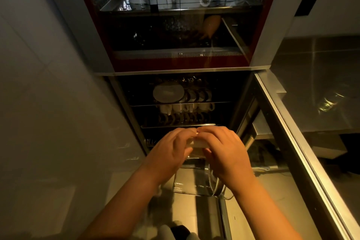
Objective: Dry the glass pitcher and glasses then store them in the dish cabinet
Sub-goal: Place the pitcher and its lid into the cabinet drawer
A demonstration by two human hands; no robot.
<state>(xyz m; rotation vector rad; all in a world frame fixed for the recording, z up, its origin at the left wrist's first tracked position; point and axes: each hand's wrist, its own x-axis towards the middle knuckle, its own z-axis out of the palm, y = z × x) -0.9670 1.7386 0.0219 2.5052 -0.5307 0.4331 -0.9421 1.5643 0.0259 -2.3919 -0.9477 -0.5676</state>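
Pitcher (194, 179) hung before the open dish cabinet (175, 115) because you had both hands, left (171, 150) and right (224, 152), closed round its top (possibly its lid, too dim to tell), steadying it toward the low shelf.

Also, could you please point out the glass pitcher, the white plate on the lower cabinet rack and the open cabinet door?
glass pitcher (191, 185): head view, clear lower wall below the hands.
white plate (168, 93): head view, centre of its face.
cabinet door (303, 142): head view, glass panel of the open lower door.
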